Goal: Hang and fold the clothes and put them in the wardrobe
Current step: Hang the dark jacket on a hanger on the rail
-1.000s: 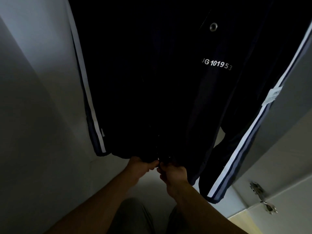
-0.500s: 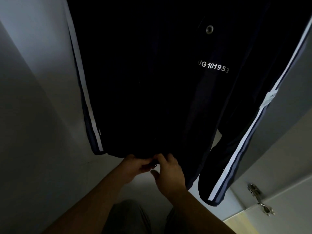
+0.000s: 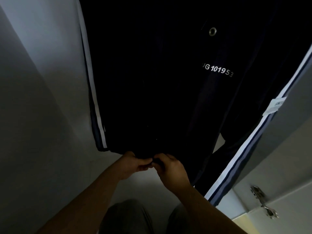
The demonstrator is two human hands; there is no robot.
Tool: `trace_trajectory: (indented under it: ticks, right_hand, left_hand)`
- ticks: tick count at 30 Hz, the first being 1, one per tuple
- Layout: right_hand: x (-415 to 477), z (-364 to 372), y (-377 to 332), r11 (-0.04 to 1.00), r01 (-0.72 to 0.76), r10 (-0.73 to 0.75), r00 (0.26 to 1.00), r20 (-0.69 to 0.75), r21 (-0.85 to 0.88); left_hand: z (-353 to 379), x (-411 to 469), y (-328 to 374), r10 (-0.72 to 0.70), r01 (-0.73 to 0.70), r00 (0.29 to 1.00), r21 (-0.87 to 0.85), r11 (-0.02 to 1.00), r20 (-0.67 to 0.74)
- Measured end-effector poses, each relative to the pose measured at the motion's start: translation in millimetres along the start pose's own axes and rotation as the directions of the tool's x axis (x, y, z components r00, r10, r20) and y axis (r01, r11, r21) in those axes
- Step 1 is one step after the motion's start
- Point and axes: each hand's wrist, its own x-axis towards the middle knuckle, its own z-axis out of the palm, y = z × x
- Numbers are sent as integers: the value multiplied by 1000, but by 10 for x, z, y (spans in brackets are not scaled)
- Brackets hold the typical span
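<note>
Head view, looking into a dim wardrobe: a dark jacket hangs there and fills most of the frame. Both hands meet at the middle of its bottom hem, directly below the body of the garment. The left hand has its thumb and fingers curled round the hem edge and grips the fabric from the left. The right hand is just beside it, its fingertips touching those of the left. Its fingers are bent in a pinch on the same stretch of hem, but it is too dark to tell what small part lies between the fingertips. One sleeve hangs to the left of the hands, and the other hangs to the right and reaches lower. A white stripe runs down the left sleeve, and the right sleeve carries the same. White lettering reading UG 101953 sits on the chest, below a metal snap. A white label hangs at the right sleeve. A pale wardrobe wall lies to the left, and a metal hinge shows at lower right. The person's trousers are at the bottom edge.
</note>
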Motion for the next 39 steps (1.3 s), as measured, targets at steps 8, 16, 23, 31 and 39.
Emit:
trace_trajectory:
  ticks: [8,16,23,31,39]
  right_hand:
    - [97,38,-14,999,-21,26,993,116,-45]
    - [286,-62,-147,997,-61,53,987,-149,-51]
    - [524,-405,-318,996,47,-72,929,-363,-76]
    - [605,-572,-343,995,23,-56,940,-336,-99]
    - [600,-467,-374,992,-121,123,960,-252,22]
  left_hand:
    - [-36,-31,-72,8,-8,1000,119,993,0]
    - [-115,80,168,-105,89,994,339,937,29]
    - [-85,45,166,-246,267,964,314,911,-105]
    - [-250,109,911,-269,303,934,921,244,-236]
    - [60,245,741,255,-125,964,719,683,-75]
